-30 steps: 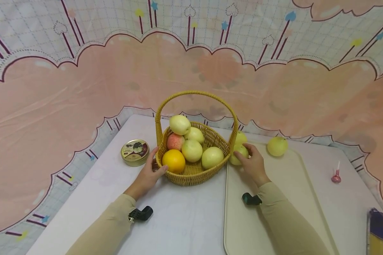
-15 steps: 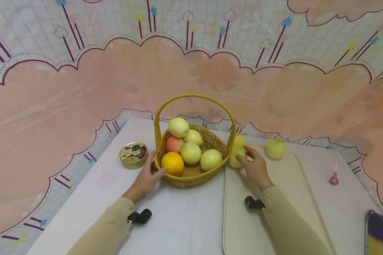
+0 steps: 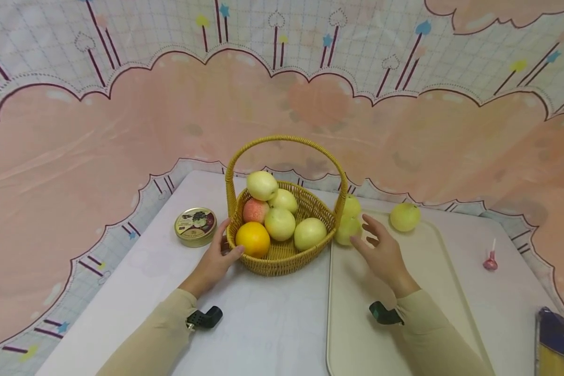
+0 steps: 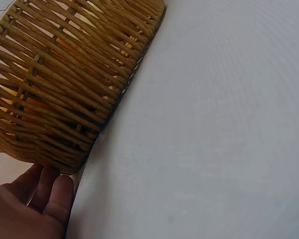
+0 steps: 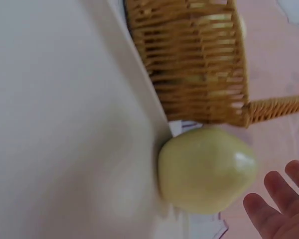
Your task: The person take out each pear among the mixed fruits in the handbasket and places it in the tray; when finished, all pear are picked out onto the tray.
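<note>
A wicker basket (image 3: 282, 267) with a tall arched handle holds an orange (image 3: 253, 240), a reddish fruit (image 3: 256, 211) and several pale yellow-green fruits (image 3: 310, 234). My left hand (image 3: 211, 265) grips the basket's front left corner, thumb at the rim; in the left wrist view its fingers (image 4: 60, 199) lie against the lower wicker. To the right of the basket, two more yellow-green fruits sit one behind the other, a nearer fruit (image 3: 348, 232) and a farther fruit (image 3: 351, 205). Beside the nearer one hovers my right hand (image 3: 384, 256), fingers spread and holding nothing; a gap separates them in the right wrist view.
A cream tray (image 3: 371, 334) lies under my right arm, with another yellow-green fruit (image 3: 405, 217) at its far end. Left of the basket stands a round tin (image 3: 195, 225). A red lollipop (image 3: 491, 262) and a blue-and-yellow packet (image 3: 559, 339) lie at the right.
My right hand has let go of the nearer yellow-green fruit and drawn back to the right, fingers opening. The left hand keeps its place on the basket.
</note>
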Demonstrator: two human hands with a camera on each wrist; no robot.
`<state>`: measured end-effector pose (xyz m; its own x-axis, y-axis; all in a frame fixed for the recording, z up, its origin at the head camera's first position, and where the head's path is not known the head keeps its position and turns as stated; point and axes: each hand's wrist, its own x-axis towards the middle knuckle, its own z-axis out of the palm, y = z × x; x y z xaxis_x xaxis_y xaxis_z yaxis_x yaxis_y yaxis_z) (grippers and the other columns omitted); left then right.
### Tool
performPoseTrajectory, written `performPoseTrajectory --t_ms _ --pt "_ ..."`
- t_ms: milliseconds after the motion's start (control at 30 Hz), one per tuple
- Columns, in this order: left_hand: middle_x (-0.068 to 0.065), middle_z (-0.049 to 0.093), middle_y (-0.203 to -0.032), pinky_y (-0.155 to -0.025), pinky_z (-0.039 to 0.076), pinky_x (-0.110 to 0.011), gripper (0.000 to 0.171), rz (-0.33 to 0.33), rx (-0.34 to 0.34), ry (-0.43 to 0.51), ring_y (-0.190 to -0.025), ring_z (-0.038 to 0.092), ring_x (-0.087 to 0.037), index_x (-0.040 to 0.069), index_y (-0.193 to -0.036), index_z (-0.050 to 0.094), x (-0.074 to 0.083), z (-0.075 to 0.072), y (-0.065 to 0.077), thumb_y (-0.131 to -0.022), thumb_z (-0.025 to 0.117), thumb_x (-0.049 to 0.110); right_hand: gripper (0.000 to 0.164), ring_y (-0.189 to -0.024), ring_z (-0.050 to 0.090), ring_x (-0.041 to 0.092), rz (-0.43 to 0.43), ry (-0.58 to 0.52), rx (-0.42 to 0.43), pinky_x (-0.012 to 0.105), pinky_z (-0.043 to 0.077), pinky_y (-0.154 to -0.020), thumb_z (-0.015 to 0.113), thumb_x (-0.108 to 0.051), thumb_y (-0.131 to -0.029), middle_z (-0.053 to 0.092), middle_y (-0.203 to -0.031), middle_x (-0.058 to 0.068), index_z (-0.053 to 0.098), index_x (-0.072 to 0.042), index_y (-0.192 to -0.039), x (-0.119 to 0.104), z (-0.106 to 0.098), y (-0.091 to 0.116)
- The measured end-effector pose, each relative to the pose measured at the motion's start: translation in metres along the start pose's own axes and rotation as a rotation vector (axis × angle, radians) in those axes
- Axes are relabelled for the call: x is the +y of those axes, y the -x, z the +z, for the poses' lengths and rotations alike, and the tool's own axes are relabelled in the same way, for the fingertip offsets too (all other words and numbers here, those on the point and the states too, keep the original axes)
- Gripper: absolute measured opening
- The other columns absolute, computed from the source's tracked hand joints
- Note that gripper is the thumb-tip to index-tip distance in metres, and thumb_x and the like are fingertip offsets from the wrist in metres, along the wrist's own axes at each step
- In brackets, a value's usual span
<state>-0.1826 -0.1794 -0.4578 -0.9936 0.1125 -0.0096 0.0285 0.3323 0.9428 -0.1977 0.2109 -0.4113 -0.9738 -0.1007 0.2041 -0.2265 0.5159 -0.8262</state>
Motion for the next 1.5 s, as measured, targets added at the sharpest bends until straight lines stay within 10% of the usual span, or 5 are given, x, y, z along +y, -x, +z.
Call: performPoseTrajectory --t_ms 267,633,1500 --pt "-0.029 0.034 -0.15 -0.107 0.036 -0.056 0.082 0.01 -0.005 0.006 -0.13 0.041 -0.042 0.023 -0.162 0.006 0.003 -0.002 -0.002 -0.101 0.06 0.03 0.061 -0.123 0.056 0.038 -0.227 -0.033 -0.029 0.049 0.046 -0.1 0.075 -0.001 -0.088 0.054 -0.139 0.025 0.048 0.008 -0.141 -0.028 0.013 0.009" --pt "-0.03 0.036 -0.148 -0.108 0.034 -0.055 0.08 0.023 -0.004 0.022 -0.129 0.043 -0.041 0.021 -0.161 0.008 0.003 -0.003 -0.002 -0.101 0.06 0.027 0.062 -0.126 0.054 0.037 -0.35 0.081 -0.142 0.051 0.047 -0.099 0.078 -0.01 -0.087 0.055 -0.139 0.022 0.05 0.006 -0.141 -0.053 0.041 -0.012" --pt "-0.03 0.038 -0.147 -0.108 0.034 -0.055 0.08 0.019 -0.007 0.03 -0.129 0.044 -0.041 0.021 -0.161 0.009 0.001 -0.001 -0.001 -0.1 0.061 0.027 0.065 -0.135 0.045 0.032 -0.187 0.214 -0.311 0.044 0.033 -0.112 0.073 -0.032 -0.091 0.051 -0.145 0.015 0.049 -0.003 -0.145 -0.071 0.096 -0.067"
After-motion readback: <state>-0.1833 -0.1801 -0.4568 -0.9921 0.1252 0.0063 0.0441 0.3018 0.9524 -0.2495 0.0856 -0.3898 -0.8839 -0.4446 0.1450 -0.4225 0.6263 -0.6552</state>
